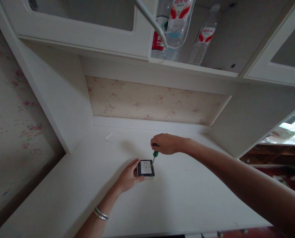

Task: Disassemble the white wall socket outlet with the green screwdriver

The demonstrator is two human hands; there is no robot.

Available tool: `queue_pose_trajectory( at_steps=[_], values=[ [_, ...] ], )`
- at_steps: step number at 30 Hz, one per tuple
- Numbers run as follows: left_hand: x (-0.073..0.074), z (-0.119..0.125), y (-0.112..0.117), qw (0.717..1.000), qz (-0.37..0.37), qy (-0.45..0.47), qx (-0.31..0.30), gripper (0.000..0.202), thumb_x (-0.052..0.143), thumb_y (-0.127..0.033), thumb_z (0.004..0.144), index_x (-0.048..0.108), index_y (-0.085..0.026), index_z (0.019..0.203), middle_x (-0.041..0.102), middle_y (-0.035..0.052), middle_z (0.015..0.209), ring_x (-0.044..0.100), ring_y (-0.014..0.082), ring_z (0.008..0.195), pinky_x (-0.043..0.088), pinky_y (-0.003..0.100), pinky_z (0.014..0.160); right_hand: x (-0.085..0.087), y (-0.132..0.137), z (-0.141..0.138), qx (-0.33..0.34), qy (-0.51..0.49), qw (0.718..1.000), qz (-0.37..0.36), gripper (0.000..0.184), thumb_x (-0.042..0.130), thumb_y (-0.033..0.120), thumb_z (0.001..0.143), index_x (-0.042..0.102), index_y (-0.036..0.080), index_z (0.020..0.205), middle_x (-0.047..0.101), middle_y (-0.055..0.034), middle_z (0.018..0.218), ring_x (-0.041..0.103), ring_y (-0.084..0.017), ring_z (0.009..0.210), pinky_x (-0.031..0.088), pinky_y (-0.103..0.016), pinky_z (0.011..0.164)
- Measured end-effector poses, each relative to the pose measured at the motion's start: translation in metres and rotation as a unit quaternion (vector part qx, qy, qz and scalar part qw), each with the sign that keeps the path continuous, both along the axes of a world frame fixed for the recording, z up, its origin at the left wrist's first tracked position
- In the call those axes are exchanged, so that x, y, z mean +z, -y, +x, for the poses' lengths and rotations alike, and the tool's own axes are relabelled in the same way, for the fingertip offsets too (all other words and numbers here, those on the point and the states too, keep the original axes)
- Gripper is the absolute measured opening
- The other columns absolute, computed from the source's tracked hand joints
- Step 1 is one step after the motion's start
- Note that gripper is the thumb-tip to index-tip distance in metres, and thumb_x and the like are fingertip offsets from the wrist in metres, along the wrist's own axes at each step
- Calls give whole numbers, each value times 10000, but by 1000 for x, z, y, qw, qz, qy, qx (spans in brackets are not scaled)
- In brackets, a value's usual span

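Note:
A white wall socket in a dark frame [146, 168] lies on the white desk [182, 198]. My left hand [129, 177] grips its left edge, fingers curled around the frame. My right hand [165, 144] is closed around a green-handled screwdriver [154, 156], held nearly upright, its tip down at the socket's upper right corner. A silver bracelet sits on my left wrist.
A small white cover plate [112, 137] lies flat near the desk's back left. Above, an open cabinet holds several clear water bottles [177, 26], beside a cabinet door [88, 29]. White side panels wall in the desk on both sides.

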State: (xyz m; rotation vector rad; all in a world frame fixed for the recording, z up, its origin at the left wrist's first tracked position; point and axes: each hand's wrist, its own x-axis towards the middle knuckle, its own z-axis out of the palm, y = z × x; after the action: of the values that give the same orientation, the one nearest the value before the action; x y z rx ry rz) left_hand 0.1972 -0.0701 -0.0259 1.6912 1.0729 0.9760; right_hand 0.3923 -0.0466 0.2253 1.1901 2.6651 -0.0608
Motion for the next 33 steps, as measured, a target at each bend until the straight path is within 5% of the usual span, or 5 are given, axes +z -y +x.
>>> queue_pose_trajectory(
  at_steps=[7,12,17,21,33],
  values=[
    [-1,0,-1,1000,12,-16,-1,814,788,-295,637,446,-210,1371,359,120,1474,350,313,1342,249,437,1129,2,3,0,-11,-17,1000,-9,374,535,456,816,626,200,1073,654,-107,1069,619,-248,918,445,-320,736],
    [3,0,0,999,19,-31,-1,797,780,-299,644,453,-216,1366,375,104,1467,353,302,1341,259,433,1126,1,5,1,22,1,1000,-1,246,522,248,809,646,207,1018,663,-88,1044,615,-222,920,432,-306,752],
    [8,0,0,999,15,-28,-2,801,785,-279,632,462,-195,1360,389,120,1459,367,308,1332,260,435,1125,0,7,1,-8,2,1000,3,320,533,423,819,629,202,1029,660,-100,1003,620,-241,876,440,-323,707],
    [7,0,0,1000,9,-23,-2,792,787,-277,627,473,-203,1351,378,117,1467,351,305,1343,253,436,1127,1,10,-2,27,3,1000,0,243,530,254,807,619,212,1029,653,-85,1021,615,-224,895,430,-303,702],
    [8,0,1,1000,16,-12,5,778,793,-266,612,496,-241,1331,408,94,1450,373,294,1331,269,419,1122,2,21,-11,34,42,998,37,306,600,305,770,593,226,1066,626,-87,1076,635,-232,838,431,-293,612]
  ],
)
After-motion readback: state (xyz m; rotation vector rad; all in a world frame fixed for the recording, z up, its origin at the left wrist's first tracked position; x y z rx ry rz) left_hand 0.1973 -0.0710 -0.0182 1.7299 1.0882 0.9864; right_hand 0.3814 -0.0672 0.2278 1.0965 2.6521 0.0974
